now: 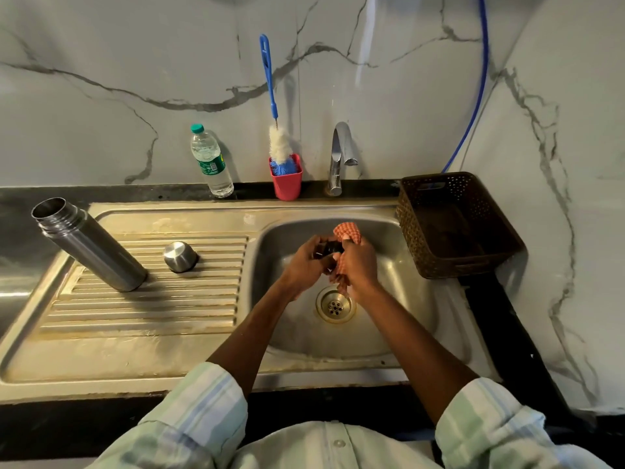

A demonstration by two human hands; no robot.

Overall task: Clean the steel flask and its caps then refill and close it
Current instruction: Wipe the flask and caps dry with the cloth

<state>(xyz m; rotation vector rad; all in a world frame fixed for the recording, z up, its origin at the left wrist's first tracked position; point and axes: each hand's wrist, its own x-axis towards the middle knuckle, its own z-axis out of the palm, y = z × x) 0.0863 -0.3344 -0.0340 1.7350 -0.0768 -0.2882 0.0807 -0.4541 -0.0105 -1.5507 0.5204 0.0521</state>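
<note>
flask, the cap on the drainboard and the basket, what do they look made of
Flask: brushed steel by its look, grey with soft streaked reflections. Cap: seemingly the same metal, its domed top showing a bright highlight. Basket: probably moulded plastic, dark brown and matte, with regular perforated holes in the walls.

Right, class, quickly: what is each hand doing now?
Left hand: holding the small dark cap.
Right hand: gripping the orange cloth.

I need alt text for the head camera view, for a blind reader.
Over the sink basin, the left hand holds a small dark cap while the right hand rubs it with an orange cloth. The open steel flask and steel cap stand on the drainboard.
</note>
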